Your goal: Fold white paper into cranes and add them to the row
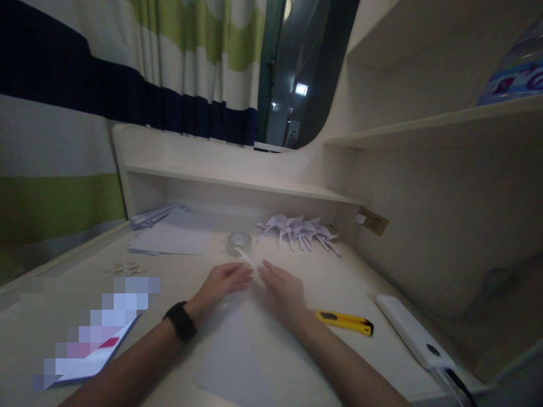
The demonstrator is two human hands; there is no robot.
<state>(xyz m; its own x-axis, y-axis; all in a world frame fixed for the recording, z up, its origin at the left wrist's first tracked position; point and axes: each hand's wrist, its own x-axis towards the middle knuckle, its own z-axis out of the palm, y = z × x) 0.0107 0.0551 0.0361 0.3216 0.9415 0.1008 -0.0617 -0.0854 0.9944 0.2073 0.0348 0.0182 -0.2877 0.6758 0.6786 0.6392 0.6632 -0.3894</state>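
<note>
My left hand (223, 285) and my right hand (283, 289) meet at the far edge of a white sheet of paper (237, 350) lying on the desk (339, 282). Both press on a narrow folded strip of paper (248, 260) that sticks up and away between the fingertips. A black band sits on my left wrist. A roll of clear tape (238, 243) stands just beyond the fingers. A yellow utility knife (345, 322) lies right of my right forearm.
A cluster of folded white paper pieces (299, 229) lies at the back right. A stack of white sheets (173, 237) sits back left. A white power bank (413, 333) with a cable lies at the right. Small paper scraps (125, 268) lie at left.
</note>
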